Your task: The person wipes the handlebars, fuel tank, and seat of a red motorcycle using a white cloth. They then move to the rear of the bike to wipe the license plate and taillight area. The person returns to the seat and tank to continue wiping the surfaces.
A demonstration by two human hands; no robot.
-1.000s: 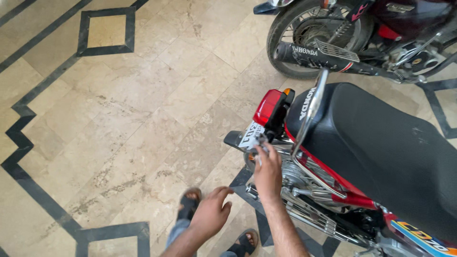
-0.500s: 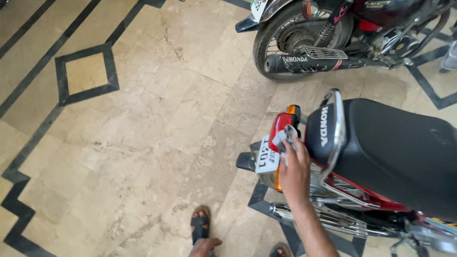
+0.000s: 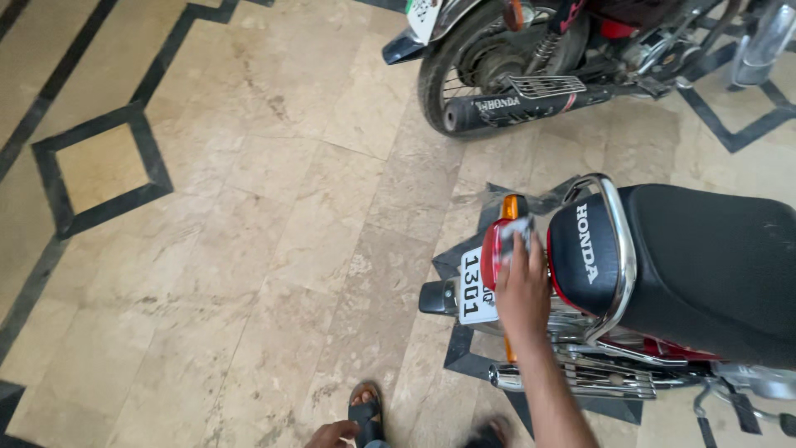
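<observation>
The right hand reaches forward to the back of the red motorcycle and presses a small grey cloth against its red tail light. The fingers lie close together, flat over the cloth, holding it to the lens. Just below the light sits the white number plate on the black rear mudguard. An orange indicator stands just above the light, and the chrome grab rail curves around the end of the black seat. The left hand shows only partly at the bottom edge, near a sandalled foot; whether its fingers are spread or curled I cannot tell. 1 more motorcycle stands well apart on the marble floor.
</observation>
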